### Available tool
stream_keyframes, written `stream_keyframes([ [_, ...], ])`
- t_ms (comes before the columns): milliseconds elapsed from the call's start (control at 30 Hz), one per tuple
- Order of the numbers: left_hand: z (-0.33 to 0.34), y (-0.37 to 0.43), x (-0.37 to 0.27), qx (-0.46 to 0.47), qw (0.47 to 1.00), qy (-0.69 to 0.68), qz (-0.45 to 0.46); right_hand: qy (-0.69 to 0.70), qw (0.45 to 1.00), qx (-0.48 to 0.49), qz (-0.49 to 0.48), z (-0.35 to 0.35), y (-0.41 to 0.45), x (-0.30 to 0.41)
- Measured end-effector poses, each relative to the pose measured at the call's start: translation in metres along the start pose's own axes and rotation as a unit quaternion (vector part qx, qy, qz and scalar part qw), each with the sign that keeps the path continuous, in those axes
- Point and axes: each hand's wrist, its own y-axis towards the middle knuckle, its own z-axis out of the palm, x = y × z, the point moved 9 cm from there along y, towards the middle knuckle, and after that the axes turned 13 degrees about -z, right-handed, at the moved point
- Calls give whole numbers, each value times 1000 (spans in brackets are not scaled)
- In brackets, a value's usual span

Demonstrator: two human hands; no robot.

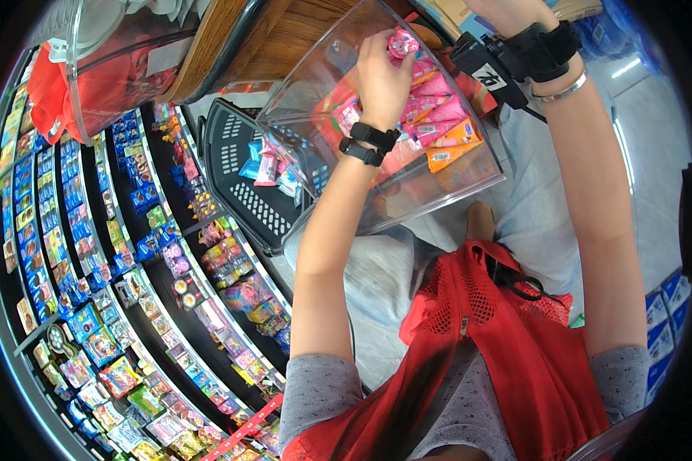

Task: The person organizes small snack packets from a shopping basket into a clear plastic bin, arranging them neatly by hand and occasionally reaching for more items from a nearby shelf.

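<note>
My left hand (pixel 380 78) reaches into a clear plastic bin (pixel 438 193), its fingers closed on a pink wrapped candy (pixel 402 44). Below and beside that hand, pink candy packets (pixel 435 109) lie in overlapping rows, with orange candy packets (pixel 452 147) at the near end. My right hand (pixel 504 14) is at the top edge, past the bin's right side, near a pale cardboard box (pixel 447 14); its fingers are cut off by the picture's edge, so its grip cannot be told. Black straps circle both wrists, and a black device is on the right one.
A black plastic basket (pixel 245 190) with several blue and pink packets (pixel 265 164) stands left of the bin. Shelves of packaged sweets (pixel 121 259) fill the left. Another clear bin (pixel 75 69) with red cloth is at the upper left, beside a wooden cabinet (pixel 207 52). Blue cartons (pixel 663 328) are at right.
</note>
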Motion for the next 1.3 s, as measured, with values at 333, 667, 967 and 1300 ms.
stream_keyframes([
  [333, -28, -2, -14, -48, 996, 39, 68, 20, 999, 7, 27, 5, 1, -8],
  [667, -247, -23, 49, -312, 949, 29, 27, 46, 998, -4, 34, 19, 1, -20],
  [967, -341, -120, 308, -447, 843, 27, -299, 66, 996, 17, 51, 35, -4, -26],
  [1300, -204, -203, 481, 251, 804, 130, -524, 182, 976, 88, 85, 15, 12, -37],
])
